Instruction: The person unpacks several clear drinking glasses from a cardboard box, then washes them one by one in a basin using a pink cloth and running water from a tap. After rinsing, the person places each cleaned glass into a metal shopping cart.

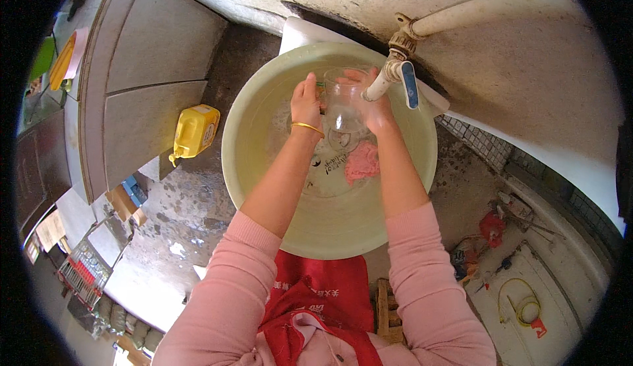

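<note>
A clear glass vessel [341, 106] is between my hands over a large pale green plastic basin [231, 148]. My left hand [306, 103], with a gold bangle at the wrist, grips its left side. My right hand [376, 111] presses around the opposite side, and some of its fingers show through the glass. The white tap spout [378, 86] partly covers that hand. A wet pink cloth [362, 162] lies in the basin below the vessel. Beside the cloth, dark printed writing and small figures show on something clear, whose outline is hard to make out.
The tap's blue lever [409, 85] juts out over the basin's far right rim. A yellow plastic jug [195, 131] stands on the floor at left, by grey cabinet doors [158, 104]. A slatted wooden stool [388, 311] is near my right side. A coiled yellow hose [526, 309] lies lower right.
</note>
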The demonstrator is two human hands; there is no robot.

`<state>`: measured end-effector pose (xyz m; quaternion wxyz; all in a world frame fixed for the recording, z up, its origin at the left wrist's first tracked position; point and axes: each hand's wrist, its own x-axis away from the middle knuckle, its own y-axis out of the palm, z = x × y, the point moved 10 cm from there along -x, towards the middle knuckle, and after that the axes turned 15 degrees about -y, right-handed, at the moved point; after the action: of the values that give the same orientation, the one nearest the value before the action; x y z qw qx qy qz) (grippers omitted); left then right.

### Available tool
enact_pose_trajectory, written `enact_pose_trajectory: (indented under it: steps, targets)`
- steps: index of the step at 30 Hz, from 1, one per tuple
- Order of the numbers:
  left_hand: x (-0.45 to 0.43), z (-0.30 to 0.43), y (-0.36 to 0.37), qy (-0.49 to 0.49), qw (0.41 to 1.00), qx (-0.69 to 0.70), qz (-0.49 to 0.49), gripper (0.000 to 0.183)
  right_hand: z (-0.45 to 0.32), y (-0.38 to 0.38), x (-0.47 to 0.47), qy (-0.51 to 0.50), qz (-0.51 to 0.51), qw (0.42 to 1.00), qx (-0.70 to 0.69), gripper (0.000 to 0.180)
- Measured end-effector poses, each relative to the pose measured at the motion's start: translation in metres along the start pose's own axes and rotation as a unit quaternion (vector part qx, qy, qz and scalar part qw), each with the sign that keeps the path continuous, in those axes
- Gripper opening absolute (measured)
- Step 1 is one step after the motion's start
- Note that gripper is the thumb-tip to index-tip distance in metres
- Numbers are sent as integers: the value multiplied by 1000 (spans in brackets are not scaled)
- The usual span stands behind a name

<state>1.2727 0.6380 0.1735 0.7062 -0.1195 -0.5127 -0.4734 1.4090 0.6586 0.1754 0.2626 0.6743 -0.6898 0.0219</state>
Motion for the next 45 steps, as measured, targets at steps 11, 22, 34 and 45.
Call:
enact_pose_trajectory:
  steps: [11,22,34,45]
  targets:
    - [5,-34,79,6,975,-140,-173,18,-48,-31,86,-104,134,985,26,91]
    - [11,19,37,151,920,-352,-75,22,-26,-6,50,-83,-23,995,-54,91]
    - [37,37,23,145,945,-291,-33,16,-33,25,44,-84,-122,989,-17,84]
    - [31,1,31,50,926,-352,-126,21,-10,-11,61,15,-4,996,-87,71]
